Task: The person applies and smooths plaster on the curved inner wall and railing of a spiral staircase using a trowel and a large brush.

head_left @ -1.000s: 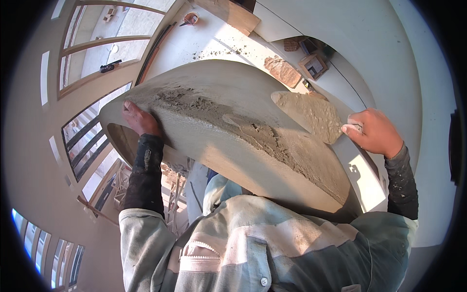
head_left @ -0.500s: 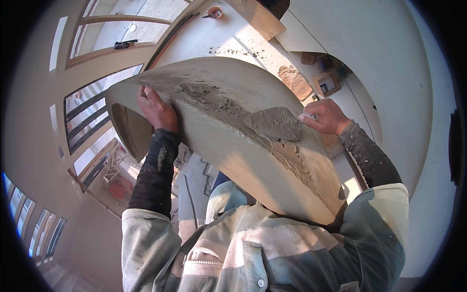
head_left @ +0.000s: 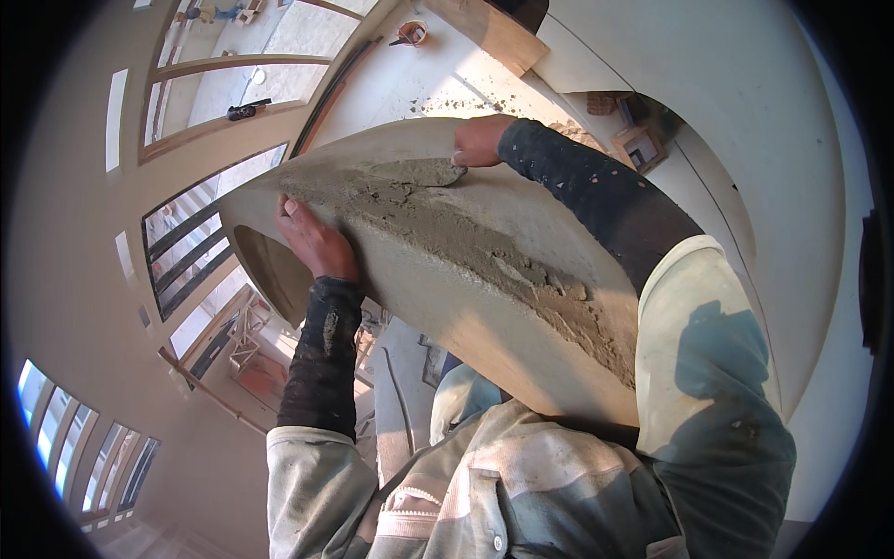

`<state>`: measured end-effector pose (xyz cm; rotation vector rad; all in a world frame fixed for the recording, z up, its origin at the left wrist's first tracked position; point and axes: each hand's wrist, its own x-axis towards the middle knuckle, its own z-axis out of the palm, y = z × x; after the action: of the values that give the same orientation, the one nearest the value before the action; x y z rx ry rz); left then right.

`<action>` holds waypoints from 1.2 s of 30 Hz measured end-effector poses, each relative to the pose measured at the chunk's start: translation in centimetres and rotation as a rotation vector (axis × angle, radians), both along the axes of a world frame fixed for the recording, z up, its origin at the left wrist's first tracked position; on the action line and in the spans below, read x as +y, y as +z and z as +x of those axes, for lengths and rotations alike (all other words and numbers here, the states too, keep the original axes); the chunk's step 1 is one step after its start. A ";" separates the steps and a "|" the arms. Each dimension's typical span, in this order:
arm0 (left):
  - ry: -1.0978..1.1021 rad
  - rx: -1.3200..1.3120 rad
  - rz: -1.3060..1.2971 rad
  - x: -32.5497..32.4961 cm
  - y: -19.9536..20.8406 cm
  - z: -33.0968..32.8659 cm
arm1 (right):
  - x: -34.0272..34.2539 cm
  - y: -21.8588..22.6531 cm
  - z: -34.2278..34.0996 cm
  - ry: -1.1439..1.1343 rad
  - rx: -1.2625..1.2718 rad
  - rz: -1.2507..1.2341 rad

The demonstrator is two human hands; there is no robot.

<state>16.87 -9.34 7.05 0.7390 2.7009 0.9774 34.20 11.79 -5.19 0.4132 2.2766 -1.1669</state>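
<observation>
A large plastered beam or ledge (head_left: 447,303), grey and apparently bowed by the lens, crosses in front of me. Along its upper edge runs a rough band of wet mortar (head_left: 484,253). My left hand (head_left: 318,244) is curled over the edge at the beam's left end, fingers together, with the palm on the side face. Reaching across to the far side, my right hand (head_left: 482,142) grips a trowel by its handle, which is mostly hidden in the fist. The mortar-coated trowel blade (head_left: 419,171) lies nearly flat on the beam's top, pointing left.
Far below stands an orange bucket (head_left: 411,34), with mortar crumbs (head_left: 466,101) scattered on the pale surface nearby. A wooden board (head_left: 489,35) and a small wooden frame (head_left: 639,147) lie to the right. Barred window openings (head_left: 191,228) line the left wall; a pale wall curves along the right.
My right hand has swept the trowel left and away along the beam. More mortar covers the middle of the band. My left hand stays on the edge, while the view has shifted slightly.
</observation>
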 end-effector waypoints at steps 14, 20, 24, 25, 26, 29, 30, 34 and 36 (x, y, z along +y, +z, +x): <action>-0.019 -0.001 0.065 -0.1 -0.4 0.2 | 2.1 7.3 -3.3 0.056 -0.143 -0.356; -0.003 0.010 0.070 -0.9 -0.7 0.2 | 1.7 8.3 6.9 0.084 0.011 -0.327; -0.015 -0.019 0.084 -0.5 -0.4 0.3 | 0.0 7.9 7.5 -0.001 0.115 -0.059; -0.005 -0.037 0.107 -0.4 -0.4 0.3 | -0.6 7.4 6.5 -0.048 0.169 0.005; 0.005 -0.054 0.128 -0.4 -0.4 0.4 | -0.4 7.1 5.0 -0.059 0.151 0.060; -0.075 0.004 0.062 0.1 -0.3 0.5 | 0.1 2.5 1.8 0.013 0.206 0.234; -0.041 -0.042 0.078 0.1 -0.2 0.6 | 0.2 2.1 0.9 0.036 0.190 0.270; 0.044 -0.155 0.144 0.6 0.2 1.3 | 0.1 1.3 -0.3 0.046 0.179 0.339; 0.028 -0.125 0.137 0.4 0.3 1.3 | 0.3 2.1 -0.1 -0.046 0.099 0.223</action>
<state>18.14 -8.99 7.32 0.6424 2.5645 1.1829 34.12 12.11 -3.07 0.5040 2.5061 -0.9778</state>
